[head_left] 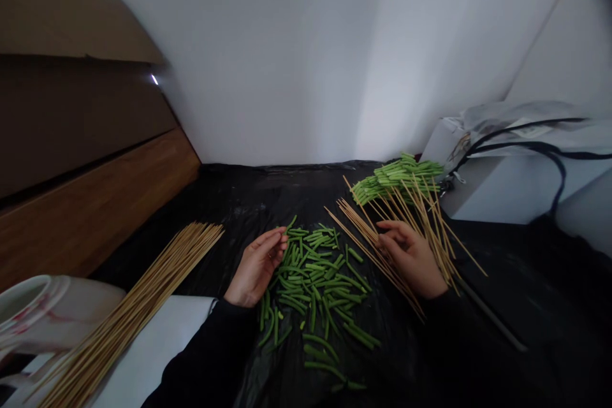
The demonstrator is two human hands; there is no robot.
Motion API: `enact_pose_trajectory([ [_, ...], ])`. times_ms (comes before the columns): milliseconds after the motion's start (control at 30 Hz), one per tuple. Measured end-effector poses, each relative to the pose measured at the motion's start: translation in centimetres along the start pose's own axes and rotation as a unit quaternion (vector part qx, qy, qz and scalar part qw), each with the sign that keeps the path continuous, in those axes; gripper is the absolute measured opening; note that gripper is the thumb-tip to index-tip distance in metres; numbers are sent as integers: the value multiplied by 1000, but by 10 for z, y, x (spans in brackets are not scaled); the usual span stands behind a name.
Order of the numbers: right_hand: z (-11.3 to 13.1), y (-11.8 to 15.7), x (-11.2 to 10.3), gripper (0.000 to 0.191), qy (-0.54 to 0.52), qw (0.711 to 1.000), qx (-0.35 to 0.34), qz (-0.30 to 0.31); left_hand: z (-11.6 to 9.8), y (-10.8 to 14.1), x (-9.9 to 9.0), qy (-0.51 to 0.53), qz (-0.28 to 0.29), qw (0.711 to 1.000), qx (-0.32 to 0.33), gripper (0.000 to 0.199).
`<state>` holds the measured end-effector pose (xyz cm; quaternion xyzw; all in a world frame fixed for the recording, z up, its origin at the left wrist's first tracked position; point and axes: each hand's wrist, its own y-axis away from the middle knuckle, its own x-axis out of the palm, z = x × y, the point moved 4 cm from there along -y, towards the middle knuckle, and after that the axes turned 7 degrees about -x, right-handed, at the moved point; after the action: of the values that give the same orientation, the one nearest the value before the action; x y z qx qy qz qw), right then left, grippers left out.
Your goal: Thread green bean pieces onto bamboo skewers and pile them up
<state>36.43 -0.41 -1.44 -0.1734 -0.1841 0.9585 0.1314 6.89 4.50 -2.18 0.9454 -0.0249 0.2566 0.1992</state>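
White wall [296, 64] edging the black plastic sheet [248, 188] beyond the grip, cut green beans [329, 274] between left hand [258, 262] and right hand [414, 261], bamboo skewers [363, 229] beneath the latter, its fingers loosely curled, hold unclear, left fingertips pinching one bean piece [291, 223]

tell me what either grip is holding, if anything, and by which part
Left grip: a bean, apparently by its lower end. Right grip, by the sticks: cannot tell.

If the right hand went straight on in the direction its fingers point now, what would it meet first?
Probably the sticks just left of the right hand's fingertips, with the beans beyond them. Its height above the sticks is unclear, so it might pass over.
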Motion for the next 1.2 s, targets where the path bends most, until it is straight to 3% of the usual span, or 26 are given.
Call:
enact_pose_trajectory([
  [100,6,0,1,43,-53,999,0,0,0,0,1,-2,-1,1000,0,21],
  [233,10,2,2,34,-60,998,-30,4,-1,0,1,-3,4,1000,0,21],
  [433,20,7,3,29,97,983,-156,-13,-2,-1,-1,-6,11,1000,6,22],
  [533,24,12,2,30,215,945,-238,-62,-6,-1,-4,-5,4,1000,16,25],
  [633,28,18,3,31,329,880,-326,-102,-14,0,-9,-16,-17,999,41,27],
  [767,40,27,7,38,439,796,-395,-130,-27,1,-15,-134,-49,984,103,31],
  [900,55,34,19,36,432,777,-454,-63,-32,-2,-22,-332,-77,928,152,37],
  [967,57,37,25,37,436,774,-458,-34,-34,-3,-24,-443,-96,872,185,33],
  [1033,54,40,31,41,454,771,-447,-13,-35,-3,-26,-553,-115,798,211,29],
  [1100,49,41,34,44,465,772,-434,-6,-36,-2,-29,-633,-119,738,200,29],
  [1200,41,41,38,44,464,780,-420,-3,-39,0,-37,-683,-95,712,135,35],
])
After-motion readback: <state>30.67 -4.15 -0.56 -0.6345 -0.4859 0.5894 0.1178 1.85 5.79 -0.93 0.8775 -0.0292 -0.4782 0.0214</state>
